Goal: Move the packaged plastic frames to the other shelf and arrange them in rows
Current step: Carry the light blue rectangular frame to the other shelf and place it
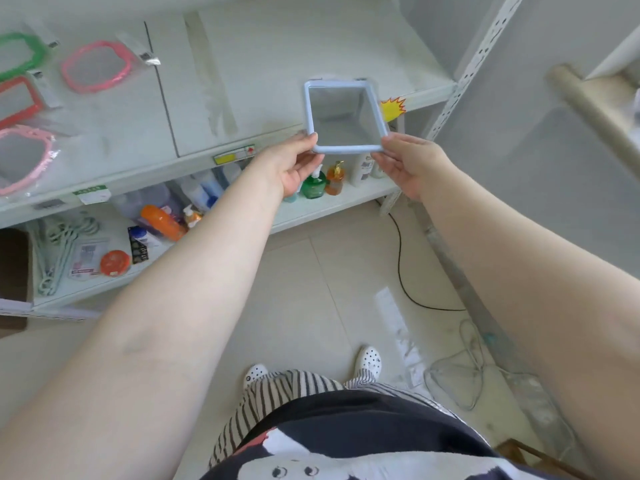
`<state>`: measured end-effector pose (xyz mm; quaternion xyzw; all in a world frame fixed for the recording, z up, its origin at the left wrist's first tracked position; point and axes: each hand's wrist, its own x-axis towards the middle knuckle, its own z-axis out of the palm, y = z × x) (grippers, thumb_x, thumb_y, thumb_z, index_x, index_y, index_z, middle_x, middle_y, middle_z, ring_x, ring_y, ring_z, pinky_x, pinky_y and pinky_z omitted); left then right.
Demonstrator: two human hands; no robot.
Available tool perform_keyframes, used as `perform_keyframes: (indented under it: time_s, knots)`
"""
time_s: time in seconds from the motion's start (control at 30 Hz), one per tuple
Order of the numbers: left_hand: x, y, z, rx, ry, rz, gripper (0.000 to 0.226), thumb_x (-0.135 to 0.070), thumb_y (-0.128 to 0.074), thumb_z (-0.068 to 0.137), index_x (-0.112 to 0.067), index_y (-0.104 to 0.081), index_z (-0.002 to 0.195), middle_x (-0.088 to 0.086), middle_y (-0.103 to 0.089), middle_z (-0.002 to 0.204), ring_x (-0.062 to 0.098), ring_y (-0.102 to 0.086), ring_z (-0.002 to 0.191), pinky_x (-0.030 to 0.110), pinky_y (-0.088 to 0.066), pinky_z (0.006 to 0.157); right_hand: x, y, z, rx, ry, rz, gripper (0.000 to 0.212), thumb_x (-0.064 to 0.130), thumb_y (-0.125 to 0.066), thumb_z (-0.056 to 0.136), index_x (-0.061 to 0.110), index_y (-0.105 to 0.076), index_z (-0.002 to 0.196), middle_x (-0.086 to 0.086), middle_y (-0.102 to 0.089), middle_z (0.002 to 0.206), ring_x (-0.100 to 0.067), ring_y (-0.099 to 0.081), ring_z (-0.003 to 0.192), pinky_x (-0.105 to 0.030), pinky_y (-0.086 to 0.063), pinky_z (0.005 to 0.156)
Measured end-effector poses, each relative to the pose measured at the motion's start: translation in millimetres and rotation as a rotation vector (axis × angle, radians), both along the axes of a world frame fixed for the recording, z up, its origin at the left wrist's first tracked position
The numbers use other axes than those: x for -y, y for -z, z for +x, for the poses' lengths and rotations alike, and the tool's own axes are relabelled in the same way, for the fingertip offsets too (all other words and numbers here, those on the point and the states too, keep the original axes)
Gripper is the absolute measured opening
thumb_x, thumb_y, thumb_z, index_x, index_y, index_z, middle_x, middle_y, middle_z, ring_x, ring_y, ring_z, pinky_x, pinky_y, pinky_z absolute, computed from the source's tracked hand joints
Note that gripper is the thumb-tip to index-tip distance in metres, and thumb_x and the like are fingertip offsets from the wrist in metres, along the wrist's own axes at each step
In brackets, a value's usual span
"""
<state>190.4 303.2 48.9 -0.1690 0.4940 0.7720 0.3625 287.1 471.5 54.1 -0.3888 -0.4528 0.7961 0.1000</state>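
A light blue rectangular plastic frame (343,88) in a clear bag hangs over the right part of the pale top shelf (270,64). My left hand (294,164) pinches its near left corner and my right hand (408,164) pinches its near right corner. On the left of that shelf lie several packaged frames: a green one (33,43), a pink one (123,58), a red one (34,100) and a light pink one (45,157).
The lower shelf (311,209) holds bottles of soap and shampoo, an orange bottle (162,221), pale hangers (55,251) and a round orange lid. A perforated metal upright (460,77) bounds the shelf on the right. A black cable (401,265) trails on the tiled floor.
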Motion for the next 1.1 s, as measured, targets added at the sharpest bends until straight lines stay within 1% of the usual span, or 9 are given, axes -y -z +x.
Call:
perform_keyframes:
  time_s: [0.23, 0.53, 0.6, 0.7, 0.77, 0.87, 0.93, 1.0, 1.1]
  knots:
    - [-66, 0, 20, 0.011, -0.074, -0.006, 0.01, 0.001, -0.061, 0.088, -0.004, -0.058, 0.08, 0.009, -0.059, 0.076, 0.015, -0.06, 0.069, 0.021, -0.058, 0.051, -76, -8, 6, 0.033, -0.1, 0.006, 0.031, 0.004, -0.069, 0.085, -0.001, -0.061, 0.115, -0.017, -0.068, 0.101, -0.02, -0.072, 0.076, -0.024, -0.06, 0.077]
    - [-106, -4, -33, -0.02, -0.105, -0.037, 0.009, 0.001, -0.061, 0.088, -0.005, -0.059, 0.082, 0.007, -0.061, 0.074, 0.014, -0.063, 0.068, 0.02, -0.059, 0.055, -120, 1, -55, 0.009, -0.112, -0.015, 0.029, 0.004, -0.068, 0.085, 0.0, -0.061, 0.113, -0.013, -0.067, 0.089, -0.021, -0.07, 0.074, -0.02, -0.06, 0.07]
    - [-117, -5, -54, -0.005, -0.104, -0.024, 0.01, 0.001, -0.062, 0.088, -0.005, -0.059, 0.081, 0.007, -0.063, 0.067, 0.013, -0.065, 0.058, 0.02, -0.059, 0.054, -131, 3, -75, 0.012, -0.095, 0.0, 0.021, 0.003, -0.068, 0.085, 0.002, -0.062, 0.105, -0.012, -0.066, 0.085, -0.018, -0.071, 0.066, -0.018, -0.058, 0.063]
    - [-137, -9, -84, -0.008, -0.06, 0.003, 0.015, 0.001, -0.058, 0.091, -0.006, -0.057, 0.078, 0.007, -0.064, 0.062, 0.013, -0.063, 0.06, 0.02, -0.058, 0.057, -150, 2, -107, 0.006, -0.062, 0.016, 0.007, 0.002, -0.066, 0.087, 0.006, -0.06, 0.09, -0.01, -0.064, 0.08, -0.012, -0.068, 0.052, -0.018, -0.058, 0.06]
    - [-150, -12, -103, -0.008, -0.035, 0.031, 0.017, 0.004, -0.055, 0.091, -0.006, -0.057, 0.078, 0.005, -0.067, 0.052, 0.012, -0.065, 0.057, 0.02, -0.059, 0.062, -163, 0, -127, 0.007, -0.048, 0.033, 0.007, 0.002, -0.065, 0.087, 0.007, -0.06, 0.087, -0.009, -0.063, 0.079, -0.011, -0.068, 0.05, -0.018, -0.059, 0.062]
    - [-168, -18, -128, -0.031, -0.002, 0.051, 0.016, 0.007, -0.052, 0.092, -0.005, -0.058, 0.082, 0.006, -0.069, 0.065, 0.014, -0.063, 0.07, 0.021, -0.053, 0.085, -181, -4, -151, -0.009, -0.023, 0.029, 0.008, 0.0, -0.064, 0.088, 0.006, -0.059, 0.085, -0.01, -0.061, 0.078, -0.011, -0.066, 0.049, -0.017, -0.058, 0.059]
    - [-180, -20, -143, -0.054, 0.002, 0.036, 0.014, 0.009, -0.052, 0.091, -0.003, -0.059, 0.087, 0.005, -0.07, 0.061, 0.015, -0.062, 0.074, 0.023, -0.048, 0.095, -192, -7, -167, -0.02, -0.005, 0.012, 0.009, -0.002, -0.065, 0.087, 0.004, -0.059, 0.083, -0.011, -0.06, 0.077, -0.014, -0.066, 0.052, -0.018, -0.058, 0.058]
    - [-192, -21, -159, -0.08, -0.019, 0.022, 0.018, 0.01, -0.053, 0.09, 0.001, -0.061, 0.103, 0.002, -0.069, 0.051, 0.014, -0.064, 0.07, 0.023, -0.054, 0.086, -203, -8, -185, -0.027, -0.008, -0.006, 0.009, -0.002, -0.065, 0.086, 0.003, -0.059, 0.084, -0.011, -0.06, 0.078, -0.018, -0.065, 0.064, -0.02, -0.059, 0.059]
    - [-211, -17, -183, -0.127, -0.089, -0.013, 0.037, 0.01, -0.056, 0.088, 0.005, -0.056, 0.124, 0.001, -0.07, 0.055, 0.009, -0.068, 0.052, 0.017, -0.058, 0.063, -222, -8, -215, -0.041, -0.035, -0.018, 0.009, -0.003, -0.065, 0.086, 0.003, -0.059, 0.085, -0.012, -0.061, 0.081, -0.019, -0.064, 0.07, -0.022, -0.06, 0.063]
